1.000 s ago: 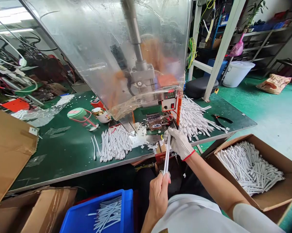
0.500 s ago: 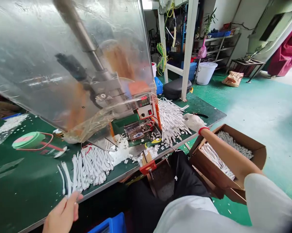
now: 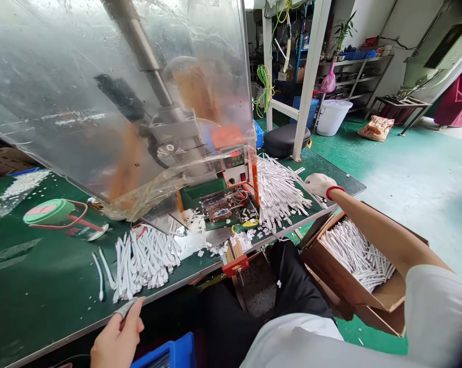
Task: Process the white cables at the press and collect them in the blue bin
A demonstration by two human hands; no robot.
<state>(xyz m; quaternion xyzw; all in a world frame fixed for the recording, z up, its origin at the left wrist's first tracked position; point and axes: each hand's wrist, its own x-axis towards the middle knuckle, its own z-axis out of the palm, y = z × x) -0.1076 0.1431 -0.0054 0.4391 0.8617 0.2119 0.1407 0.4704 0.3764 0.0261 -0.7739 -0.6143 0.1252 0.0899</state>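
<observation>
Okay so the bare left hand (image 3: pixel 117 340), down at about 7 o'clock in the shot, has its grip clenched on a small gray piece (image 3: pixel 125 307), pinched at the fingertips. It's too small to say exactly what it is. The right hand (image 3: pixel 319 185), in a white glove with a red cuff, sits at about 2 o'clock, just beside the big pile of white strips (image 3: pixel 277 191) on the green surface (image 3: pixel 42 286). Its fingers look loosely bunched, and you can't tell if that grip has anything in it. A second pile of white strips (image 3: pixel 146 260) lies around 8 o'clock, near the surface's front edge. A cardboard box (image 3: pixel 338 271) full of more white strips (image 3: pixel 353 253) sits at about 4 o'clock, under the right forearm (image 3: pixel 372 230). A press (image 3: pixel 169 128) stands behind a clear plastic sheet (image 3: pixel 62 92) around 11 o'clock, and a blue bin (image 3: pixel 169 355) pokes in at the bottom edge.
</observation>
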